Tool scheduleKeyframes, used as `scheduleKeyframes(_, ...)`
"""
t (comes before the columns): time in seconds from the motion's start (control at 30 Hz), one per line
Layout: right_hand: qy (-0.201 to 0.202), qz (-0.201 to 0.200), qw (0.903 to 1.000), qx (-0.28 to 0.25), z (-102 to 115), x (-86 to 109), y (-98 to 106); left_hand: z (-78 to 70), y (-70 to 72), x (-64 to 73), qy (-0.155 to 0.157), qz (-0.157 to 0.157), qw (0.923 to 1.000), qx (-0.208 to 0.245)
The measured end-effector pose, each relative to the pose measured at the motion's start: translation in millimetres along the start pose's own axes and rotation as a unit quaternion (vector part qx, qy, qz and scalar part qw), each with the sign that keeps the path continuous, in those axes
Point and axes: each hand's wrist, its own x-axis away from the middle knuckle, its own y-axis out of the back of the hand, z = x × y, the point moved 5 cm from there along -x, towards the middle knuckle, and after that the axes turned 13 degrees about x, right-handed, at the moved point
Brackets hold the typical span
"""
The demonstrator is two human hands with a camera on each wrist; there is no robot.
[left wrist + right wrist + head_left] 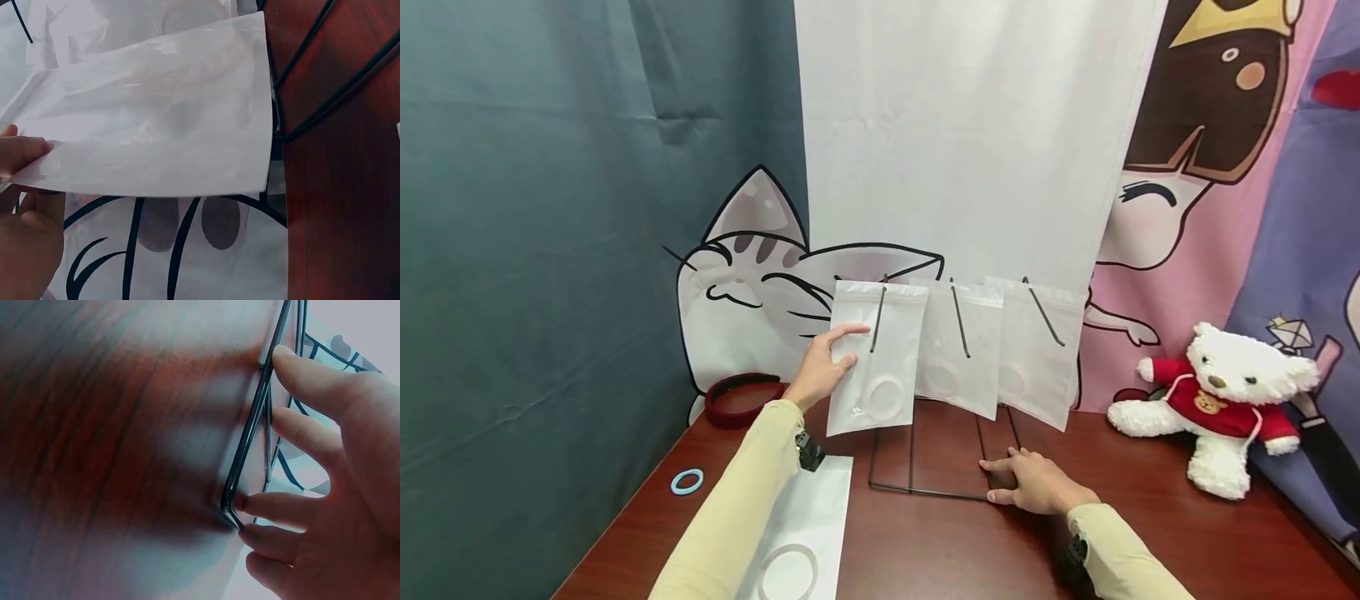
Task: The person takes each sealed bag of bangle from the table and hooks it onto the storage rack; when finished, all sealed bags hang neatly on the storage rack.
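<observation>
Three white zip bags hang from the hooks of a black wire rack [951, 496]. My left hand [823, 367] pinches the side edge of the leftmost bag [868, 404] between thumb and fingers; in the left wrist view this bag [169, 137] spreads out from the fingers. A ring shape shows through its plastic. The middle bag [958, 346] and the right bag [1045, 358] hang beside it, each with a faint ring inside. Down at the rack's base, my right hand [1037, 483] rests spread fingers on the wires [253, 422], thumb at the front bar.
Another white bag [831, 517] with a ring in it lies on the table, partly under my left forearm. Left of it is a light blue ring [687, 482]. A dark red headband [741, 408] sits behind. At the right sits a white teddy bear [1217, 408] in a red top.
</observation>
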Motion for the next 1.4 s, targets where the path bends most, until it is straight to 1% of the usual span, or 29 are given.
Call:
scheduleKeyframes(0.17, 0.011, -0.007, 0.9999, 0.009, 0.0, 0.7, -0.1, 2.7, -2.2, -9.9, 0.009, -0.006, 0.9997, -0.021)
scheduleKeyframes(0.33, 0.016, -0.007, 0.9998, 0.006, -0.1, 0.1, 0.2, 5.0, -0.8, -15.4, 0.013, -0.010, 0.9989, -0.045)
scheduleKeyframes(0.47, 0.027, -0.020, 0.9994, 0.008, -4.9, -0.7, -2.6, 6.8, -0.2, -15.1, 0.003, 0.007, 0.9977, -0.067)
scheduleKeyframes(0.5, 0.037, -0.029, 0.9987, 0.020, -6.0, -0.8, -3.2, 7.3, 0.2, -14.6, -0.002, 0.012, 0.9975, -0.070)
scheduleKeyframes(0.6, 0.051, -0.039, 0.9975, 0.030, -7.3, -1.2, -4.3, 8.9, 2.0, -11.5, -0.011, 0.019, 0.9967, -0.079)
scheduleKeyframes(0.7, 0.054, -0.036, 0.9973, 0.035, -6.0, -0.3, -3.6, 11.5, 4.6, -6.5, -0.007, 0.021, 0.9968, -0.077)
scheduleKeyframes(0.73, 0.046, -0.030, 0.9982, 0.026, -4.8, 0.5, -2.6, 12.9, 5.4, -4.2, 0.000, 0.022, 0.9971, -0.072)
scheduleKeyframes(0.83, 0.039, -0.026, 0.9982, 0.038, -2.0, 2.1, -0.2, 19.8, 9.0, 4.3, 0.018, 0.030, 0.9968, -0.072)
scheduleKeyframes(0.9, 0.031, -0.021, 0.9984, 0.041, -1.2, 2.6, 0.1, 26.5, 12.9, 12.2, 0.033, 0.036, 0.9956, -0.080)
scheduleKeyframes(0.93, 0.028, -0.019, 0.9985, 0.043, -1.2, 2.7, -0.2, 30.1, 15.1, 16.6, 0.042, 0.040, 0.9942, -0.091)
scheduleKeyframes(1.03, 0.016, -0.011, 0.9989, 0.042, -2.7, 3.5, -1.8, 42.5, 23.5, 31.9, 0.072, 0.058, 0.9869, -0.132)
scheduleKeyframes(1.07, 0.014, -0.013, 0.9990, 0.040, -3.8, 3.4, -2.5, 46.9, 27.0, 37.4, 0.082, 0.068, 0.9834, -0.147)
scheduleKeyframes(1.1, 0.017, -0.023, 0.9984, 0.050, -6.0, 2.6, -4.6, 50.7, 30.5, 43.1, 0.088, 0.081, 0.9794, -0.163)
scheduleKeyframes(1.2, 0.020, -0.025, 0.9984, 0.047, -6.6, 2.4, -3.8, 59.5, 41.7, 61.5, 0.096, 0.132, 0.9649, -0.205)
scheduleKeyframes(1.3, 0.014, -0.021, 0.9987, 0.043, -7.5, 2.4, -3.9, 63.4, 51.6, 80.0, 0.096, 0.180, 0.9475, -0.246)
scheduleKeyframes(1.33, 0.008, -0.012, 0.9993, 0.034, -6.2, 3.4, -2.2, 64.1, 54.6, 85.9, 0.100, 0.191, 0.9421, -0.256)
scheduleKeyframes(1.4, 0.009, -0.013, 0.9990, 0.041, -6.6, 3.9, -2.7, 65.3, 60.6, 97.1, 0.117, 0.201, 0.9337, -0.272)
